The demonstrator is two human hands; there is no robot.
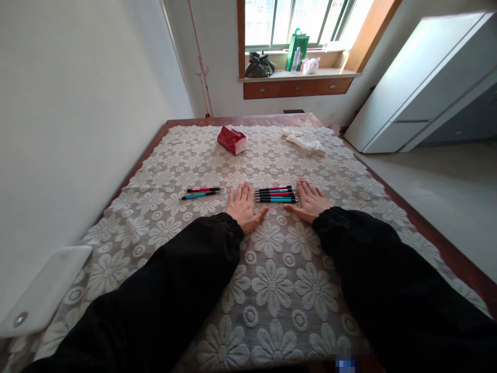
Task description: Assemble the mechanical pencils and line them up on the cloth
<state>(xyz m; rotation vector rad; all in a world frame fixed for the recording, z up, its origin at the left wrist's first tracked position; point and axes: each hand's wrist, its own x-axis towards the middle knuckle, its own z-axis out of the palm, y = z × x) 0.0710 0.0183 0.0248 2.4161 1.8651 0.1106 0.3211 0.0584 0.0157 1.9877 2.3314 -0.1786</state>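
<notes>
Several red and teal pens [275, 194] with black ends lie side by side in a row across the tablecloth [267, 238]. At their left ends rests my left hand [243, 207], flat on the cloth with its fingers stretched out and thumb apart. My right hand [310, 201] lies flat by their right ends, fingers stretched out, its thumb pointing inward. Both hands frame the row, and neither grips a pen. Left of my left hand lie two more pens, a red one [203, 190] and a teal one [201, 195].
A red tissue pack [232, 140] and a crumpled white plastic bag [304, 142] lie farther back on the table. At the near left sits a white rounded object [46, 290] against the wall. A white fridge [423, 77] stands beyond the table's right side.
</notes>
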